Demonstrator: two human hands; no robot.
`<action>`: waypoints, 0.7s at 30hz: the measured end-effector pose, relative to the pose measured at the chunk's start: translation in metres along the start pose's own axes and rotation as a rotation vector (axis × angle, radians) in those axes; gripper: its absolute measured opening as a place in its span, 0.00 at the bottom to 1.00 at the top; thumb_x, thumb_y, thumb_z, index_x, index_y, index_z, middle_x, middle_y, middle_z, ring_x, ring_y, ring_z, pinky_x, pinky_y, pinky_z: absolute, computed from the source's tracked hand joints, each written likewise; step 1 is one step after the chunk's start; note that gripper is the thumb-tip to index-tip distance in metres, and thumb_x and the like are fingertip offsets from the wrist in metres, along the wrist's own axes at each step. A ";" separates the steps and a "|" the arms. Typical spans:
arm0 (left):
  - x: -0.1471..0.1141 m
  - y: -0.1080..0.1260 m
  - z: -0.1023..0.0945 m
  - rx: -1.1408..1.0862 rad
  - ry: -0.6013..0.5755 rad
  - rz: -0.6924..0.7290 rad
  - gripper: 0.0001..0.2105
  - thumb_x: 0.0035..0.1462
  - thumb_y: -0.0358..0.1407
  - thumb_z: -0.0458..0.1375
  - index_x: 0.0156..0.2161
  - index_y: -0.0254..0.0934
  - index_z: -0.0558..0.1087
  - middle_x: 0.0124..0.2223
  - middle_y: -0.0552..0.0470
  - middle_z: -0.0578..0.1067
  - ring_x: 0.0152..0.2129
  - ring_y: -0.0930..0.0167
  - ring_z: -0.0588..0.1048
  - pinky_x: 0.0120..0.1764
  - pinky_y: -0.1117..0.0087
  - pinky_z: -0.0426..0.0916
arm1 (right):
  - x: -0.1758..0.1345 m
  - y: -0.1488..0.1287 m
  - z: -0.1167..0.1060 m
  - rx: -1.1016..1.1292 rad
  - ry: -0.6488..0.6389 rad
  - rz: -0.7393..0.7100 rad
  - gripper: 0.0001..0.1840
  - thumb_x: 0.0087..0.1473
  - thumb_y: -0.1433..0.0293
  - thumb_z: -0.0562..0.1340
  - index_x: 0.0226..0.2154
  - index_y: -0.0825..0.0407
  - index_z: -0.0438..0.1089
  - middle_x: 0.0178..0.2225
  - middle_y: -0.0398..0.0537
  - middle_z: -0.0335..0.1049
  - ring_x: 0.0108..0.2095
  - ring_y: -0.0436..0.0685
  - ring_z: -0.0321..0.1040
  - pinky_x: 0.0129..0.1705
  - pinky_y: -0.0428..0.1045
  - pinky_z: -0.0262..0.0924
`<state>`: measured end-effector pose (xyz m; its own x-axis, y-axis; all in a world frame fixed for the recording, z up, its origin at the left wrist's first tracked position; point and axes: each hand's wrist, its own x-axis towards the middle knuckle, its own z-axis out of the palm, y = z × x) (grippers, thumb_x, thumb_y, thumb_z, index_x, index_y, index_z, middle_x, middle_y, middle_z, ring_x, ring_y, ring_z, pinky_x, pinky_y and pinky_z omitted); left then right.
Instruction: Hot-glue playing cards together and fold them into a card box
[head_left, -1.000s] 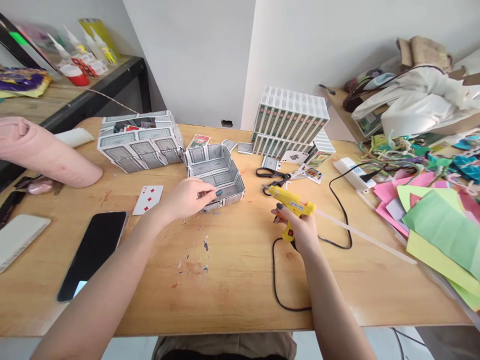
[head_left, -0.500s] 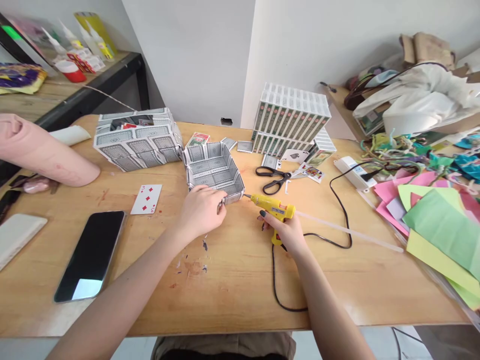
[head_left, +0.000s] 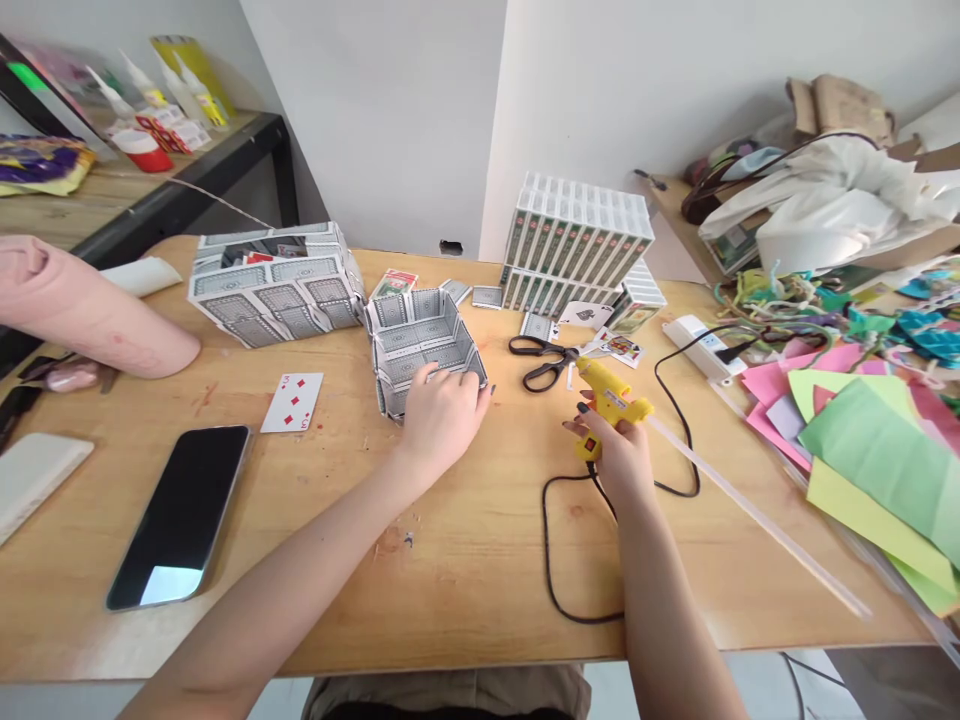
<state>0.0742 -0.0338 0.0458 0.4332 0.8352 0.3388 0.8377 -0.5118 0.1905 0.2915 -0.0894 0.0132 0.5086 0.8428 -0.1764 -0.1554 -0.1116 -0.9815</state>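
Observation:
A small open box built from playing cards (head_left: pixel 420 333) sits at the middle of the table, its grey patterned card backs showing. My left hand (head_left: pixel 444 412) grips its near right wall, fingers over the rim and thumb side at the corner; part of that wall is hidden behind the hand. My right hand (head_left: pixel 619 455) is closed round the handle of a yellow glue gun (head_left: pixel 609 400), whose nozzle points up and left near the scissors (head_left: pixel 547 362). A long clear glue stick (head_left: pixel 757 517) sticks out of the gun's back.
A larger card box (head_left: pixel 274 285) stands at the left. Behind are stacked card decks (head_left: pixel 577 240). A phone (head_left: pixel 180 515) and a three of diamonds (head_left: pixel 292 402) lie left. The gun's black cord (head_left: pixel 547 545) loops near my right arm; coloured paper (head_left: pixel 885 450) covers the right side.
The glue gun has moved right and away from the box's corner, in my right hand. My left hand has shifted right along the near wall to the corner.

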 end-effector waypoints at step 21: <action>-0.109 -0.013 -0.013 -0.222 0.243 -0.453 0.06 0.60 0.38 0.56 0.38 0.41 0.74 0.32 0.53 0.78 0.26 0.72 0.76 0.31 0.71 0.69 | 0.009 -0.019 -0.026 -1.176 0.096 -0.174 0.27 0.49 0.48 0.60 0.11 0.48 0.67 0.11 0.46 0.62 0.15 0.53 0.55 0.19 0.49 0.48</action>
<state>0.0116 -0.1211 0.0180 -0.0651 0.9244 0.3757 0.8205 -0.1647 0.5474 0.3210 -0.0939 0.0283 0.5146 0.8573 0.0101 0.7678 -0.4556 -0.4504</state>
